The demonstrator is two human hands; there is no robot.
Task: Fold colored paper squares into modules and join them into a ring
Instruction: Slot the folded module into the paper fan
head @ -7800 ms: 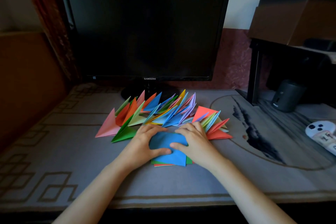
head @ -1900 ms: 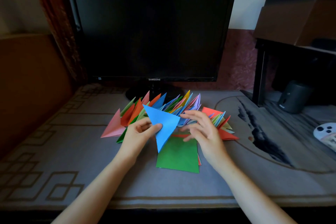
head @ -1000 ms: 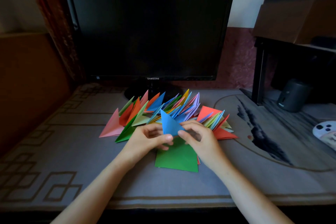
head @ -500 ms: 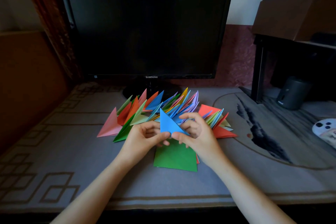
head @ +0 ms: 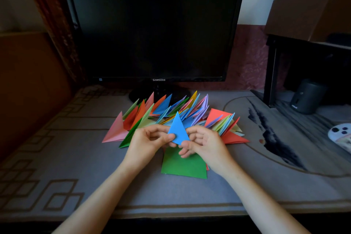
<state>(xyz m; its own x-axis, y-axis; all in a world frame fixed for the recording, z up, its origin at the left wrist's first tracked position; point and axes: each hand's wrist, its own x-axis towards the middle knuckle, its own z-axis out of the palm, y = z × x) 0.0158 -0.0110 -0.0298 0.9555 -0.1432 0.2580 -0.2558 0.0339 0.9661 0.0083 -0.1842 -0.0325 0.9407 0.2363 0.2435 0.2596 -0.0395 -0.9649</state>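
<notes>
Folding small blue paper triangle (head: 177,131) | left hand (head: 148,141) and right hand (head: 204,143) fingers (head: 163,137) pinch it | next, likely: press crease flat

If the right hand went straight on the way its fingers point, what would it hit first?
Probably the left hand. The right hand points leftward across the blue folded paper triangle that both hands pinch, and the left fingers sit directly opposite. Depth is hard to judge.
</notes>
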